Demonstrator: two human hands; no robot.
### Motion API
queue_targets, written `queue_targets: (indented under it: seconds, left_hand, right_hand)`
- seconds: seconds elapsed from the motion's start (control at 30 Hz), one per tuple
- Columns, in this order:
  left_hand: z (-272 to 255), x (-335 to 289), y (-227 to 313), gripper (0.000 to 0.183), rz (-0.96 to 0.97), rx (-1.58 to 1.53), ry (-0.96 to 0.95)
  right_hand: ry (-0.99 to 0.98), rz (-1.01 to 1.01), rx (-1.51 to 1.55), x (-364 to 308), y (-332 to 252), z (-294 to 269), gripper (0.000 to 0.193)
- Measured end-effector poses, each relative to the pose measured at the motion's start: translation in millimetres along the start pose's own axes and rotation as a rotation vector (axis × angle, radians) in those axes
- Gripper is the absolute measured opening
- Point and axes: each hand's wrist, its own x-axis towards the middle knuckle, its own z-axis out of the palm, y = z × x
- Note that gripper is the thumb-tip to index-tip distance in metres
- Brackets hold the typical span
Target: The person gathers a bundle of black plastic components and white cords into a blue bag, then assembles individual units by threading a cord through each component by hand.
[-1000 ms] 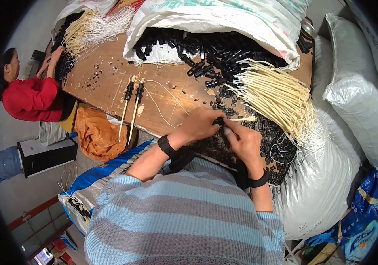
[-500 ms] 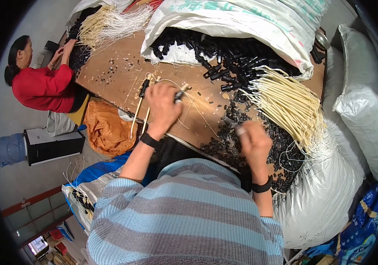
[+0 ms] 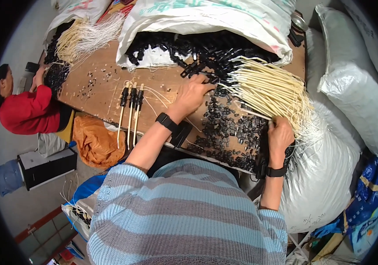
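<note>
Head view: I've got the right hand (image 3: 281, 131) at 3 o'clock, grip clamped on a cream rod (image 3: 256, 114) aimed at 10. Left hand (image 3: 191, 96), 12 o'clock, is beside the black sockets (image 3: 190, 70); can't tell if that grip's holding any. Tangled white strings (image 3: 307, 138) could snag, I reckon, dragging the cream bundle (image 3: 277, 90) across the counter (image 3: 160, 76).

The right hand (image 3: 281, 134) hides one end of a pale stick (image 3: 255, 113); whether the left hand (image 3: 189, 96) holds anything is unclear. The upper edge crops the large white sack (image 3: 211, 17); the lower edge, the striped sweater (image 3: 186, 212).
</note>
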Motion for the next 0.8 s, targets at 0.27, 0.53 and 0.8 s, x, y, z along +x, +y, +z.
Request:
queue_targets:
  seconds: [0.27,0.53,0.8]
  left_hand:
    - [-14,-11,1,0.030,0.085,0.036,0.125]
    - [-31,-29,15,0.026,-0.225,-0.489,-0.044]
    - [-19,-35,31,0.032,0.162,-0.333,-0.142]
  right_hand:
    - [-0.151,-0.254,0.333,-4,-29,-5,0.011]
    - [-0.307,-0.197,0.711,-15,-57,-7,0.021]
    - [-0.438,-0.389,0.353,-18,-80,-24,0.039]
